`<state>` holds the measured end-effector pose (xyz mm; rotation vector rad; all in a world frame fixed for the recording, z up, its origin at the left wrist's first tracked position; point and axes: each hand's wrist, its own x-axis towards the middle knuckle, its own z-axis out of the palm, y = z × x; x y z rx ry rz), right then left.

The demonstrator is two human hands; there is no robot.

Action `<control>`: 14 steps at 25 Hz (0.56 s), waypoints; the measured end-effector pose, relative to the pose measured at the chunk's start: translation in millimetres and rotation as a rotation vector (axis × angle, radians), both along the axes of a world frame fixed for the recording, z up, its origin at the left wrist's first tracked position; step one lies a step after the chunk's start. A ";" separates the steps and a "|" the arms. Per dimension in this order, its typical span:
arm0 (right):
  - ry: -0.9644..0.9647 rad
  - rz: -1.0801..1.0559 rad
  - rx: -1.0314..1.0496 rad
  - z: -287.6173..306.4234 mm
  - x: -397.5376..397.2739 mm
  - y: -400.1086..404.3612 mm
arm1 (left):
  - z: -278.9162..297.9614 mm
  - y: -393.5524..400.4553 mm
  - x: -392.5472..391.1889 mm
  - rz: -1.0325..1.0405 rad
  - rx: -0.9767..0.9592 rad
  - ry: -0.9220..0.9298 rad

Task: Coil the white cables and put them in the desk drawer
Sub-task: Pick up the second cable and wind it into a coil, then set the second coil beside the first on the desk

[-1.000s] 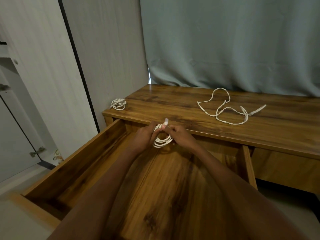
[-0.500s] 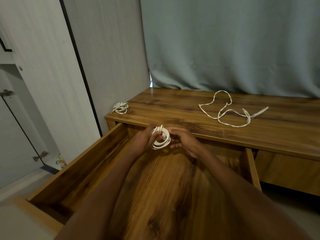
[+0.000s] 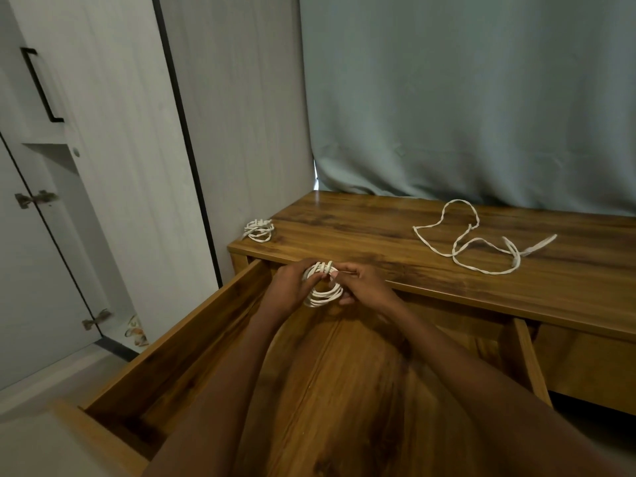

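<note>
Gripping a nearly finished coil (image 3: 323, 285) in both hands (image 3: 292, 287) (image 3: 364, 287) over the open drawer (image 3: 192, 325); another coil (image 3: 258, 229) at ten o'clock and a loose cable (image 3: 481, 239) at two o'clock wait on the surface (image 3: 378, 228).

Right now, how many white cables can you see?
3: a coil held by both hands over the open drawer, a coiled one at the desk's left corner, a loose one on the desktop.

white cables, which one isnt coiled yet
The loose cable sprawled on the right of the desk top. The other two are bundled: one at the desk's left corner, one in both hands.
</note>
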<state>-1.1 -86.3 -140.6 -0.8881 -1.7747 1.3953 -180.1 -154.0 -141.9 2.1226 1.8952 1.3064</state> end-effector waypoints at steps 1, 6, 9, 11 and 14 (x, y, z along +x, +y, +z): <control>0.004 0.024 -0.075 4.1 -6.5 2.1 | 2.2 -1.1 -4.6 0.027 0.002 -0.002; -0.059 0.103 -0.193 17.8 -36.9 21.9 | 7.8 -1.8 -33.7 0.076 -0.091 -0.080; -0.079 0.022 -0.124 27.0 -56.9 29.0 | 11.8 -0.6 -41.8 0.147 -0.137 -0.248; -0.099 -0.086 -0.054 31.9 -71.8 42.9 | 14.3 0.9 -44.7 0.223 -0.095 -0.348; -0.010 -0.239 -0.105 36.8 -96.7 74.2 | 13.6 2.3 -53.3 0.299 -0.008 -0.377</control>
